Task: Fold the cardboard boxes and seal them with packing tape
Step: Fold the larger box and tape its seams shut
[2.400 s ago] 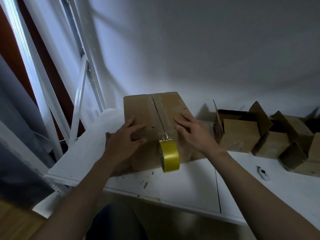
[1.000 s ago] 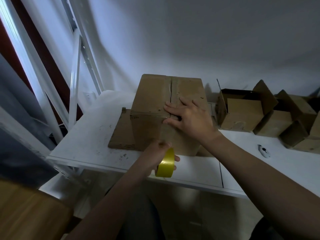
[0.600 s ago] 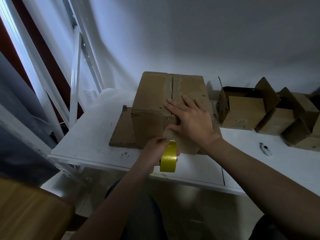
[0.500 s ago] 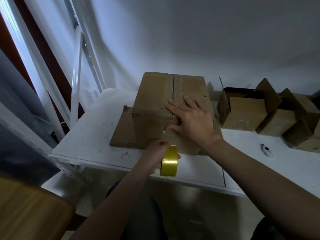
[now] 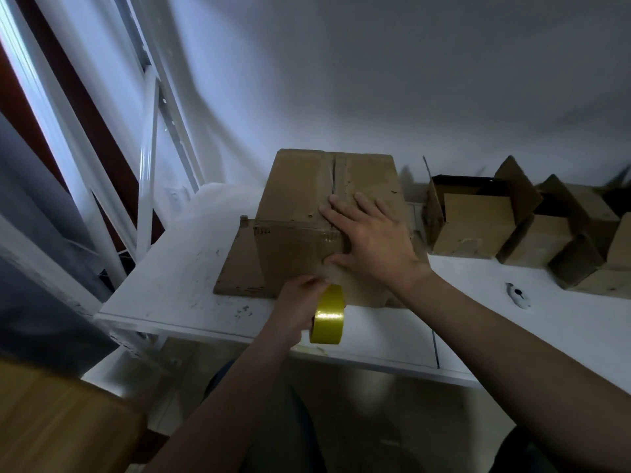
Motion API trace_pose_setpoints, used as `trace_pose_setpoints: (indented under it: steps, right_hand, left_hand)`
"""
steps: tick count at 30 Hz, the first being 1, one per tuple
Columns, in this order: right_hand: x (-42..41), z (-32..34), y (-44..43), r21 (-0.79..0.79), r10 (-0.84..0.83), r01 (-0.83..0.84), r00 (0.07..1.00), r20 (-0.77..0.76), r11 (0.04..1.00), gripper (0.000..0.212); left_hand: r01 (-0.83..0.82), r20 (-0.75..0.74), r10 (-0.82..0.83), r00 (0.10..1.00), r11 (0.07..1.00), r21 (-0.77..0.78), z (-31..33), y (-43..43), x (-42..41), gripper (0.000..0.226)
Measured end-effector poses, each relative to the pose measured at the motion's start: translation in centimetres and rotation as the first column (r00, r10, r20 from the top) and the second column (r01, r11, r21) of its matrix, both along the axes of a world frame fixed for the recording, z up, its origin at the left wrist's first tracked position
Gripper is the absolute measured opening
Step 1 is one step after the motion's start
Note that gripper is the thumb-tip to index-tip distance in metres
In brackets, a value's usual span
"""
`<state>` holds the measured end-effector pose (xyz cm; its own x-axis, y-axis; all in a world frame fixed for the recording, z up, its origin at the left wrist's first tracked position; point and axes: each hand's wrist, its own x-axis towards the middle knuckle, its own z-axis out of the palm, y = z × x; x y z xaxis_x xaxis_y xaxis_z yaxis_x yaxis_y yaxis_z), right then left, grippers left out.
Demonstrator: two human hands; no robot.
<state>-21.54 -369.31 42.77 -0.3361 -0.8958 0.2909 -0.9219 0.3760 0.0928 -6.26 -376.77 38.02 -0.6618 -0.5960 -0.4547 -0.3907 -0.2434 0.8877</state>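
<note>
On the white desk [image 5: 177,274], the left hand [image 5: 298,302], fingers clamped on the yellow packing-tape roll [image 5: 327,317], has drawn it down the brown cardboard box [image 5: 300,199], right hand [image 5: 372,240] flat, fingers straight, on top: seam nearly sealed.

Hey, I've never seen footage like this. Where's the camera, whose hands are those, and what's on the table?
The camera is worn on a person's head, looking down at their bare hands; there is no machine. On the white table stands a closed cardboard box on a flat cardboard sheet. The right hand presses flat on the box's near top edge. The left hand grips a yellow tape roll at the box's front. To the right sit open boxes and a small white object, too small to identify.
</note>
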Motion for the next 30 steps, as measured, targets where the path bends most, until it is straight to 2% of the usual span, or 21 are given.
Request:
trace_pose_setpoints:
  steps: [4, 7, 9, 11, 14, 16, 19, 22, 24, 26, 30]
  right_hand:
    - [-0.5, 0.5, 4.0, -0.196, -0.037, 0.047, 0.998, 0.051, 0.98, 0.067]
    - [-1.9, -1.4, 8.8, -0.28, -0.16, 0.209, 0.969, 0.189, 0.937, 0.064]
    - [-3.3, -3.6, 12.1, -0.301, -0.272, 0.349, 0.924, 0.269, 0.887, 0.059]
    - [-5.0, -5.8, 15.3, -0.206, -0.382, 0.475, 0.848, 0.368, 0.855, 0.058]
    - [-7.6, -9.2, 19.3, 0.07, -0.572, 0.593, 0.728, 0.377, 0.802, 0.062]
    - [-9.3, -11.0, 21.5, 0.188, -0.647, 0.633, 0.649, 0.399, 0.751, 0.063]
    - [-11.3, -12.5, 23.4, 0.272, -0.686, 0.645, 0.567, 0.457, 0.714, 0.063]
    - [-13.1, -13.4, 24.3, 0.33, -0.721, 0.655, 0.514, 0.464, 0.68, 0.061]
    - [-14.1, -13.8, 24.6, 0.362, -0.735, 0.648, 0.511, 0.446, 0.67, 0.056]
    - [-14.8, -14.2, 24.7, 0.344, -0.719, 0.635, 0.561, 0.411, 0.692, 0.047]
    - [-14.8, -15.2, 24.1, 0.102, -0.574, 0.6, 0.683, 0.451, 0.794, 0.031]
  left_hand:
    - [-0.01, 0.017, 0.009, 1.0, 1.0, 0.014, 0.0, -0.1, -0.1, 0.024]
    - [-0.019, 0.049, 0.02, 0.999, 1.0, -0.023, -0.3, 0.4, -0.8, 0.01]
    - [-0.039, 0.078, 0.047, 0.996, 0.994, -0.105, -0.6, 1.0, -1.3, 0.012]
    - [-0.04, 0.107, 0.061, 0.992, 0.982, -0.184, -0.9, 1.8, -1.8, 0.025]
    - [-0.09, 0.085, 0.111, 0.99, 0.971, -0.221, -1.0, 3.0, -2.5, 0.029]
    - [-0.125, 0.07, 0.148, 0.987, 0.958, -0.258, -1.2, 3.7, -2.9, 0.037]
    - [-0.163, 0.052, 0.182, 0.982, 0.95, -0.266, -1.8, 4.9, -3.2, 0.055]
    - [-0.225, 0.024, 0.237, 0.971, 0.946, -0.234, -2.2, 5.7, -3.5, 0.056]
    - [-0.257, 0.034, 0.27, 0.962, 0.944, -0.209, -2.1, 5.9, -3.8, 0.055]
    - [-0.287, 0.046, 0.298, 0.953, 0.943, -0.167, -2.1, 5.9, -4.1, 0.052]
    - [-0.314, 0.065, 0.332, 0.941, 0.929, -0.193, -1.9, 6.0, -4.6, 0.038]
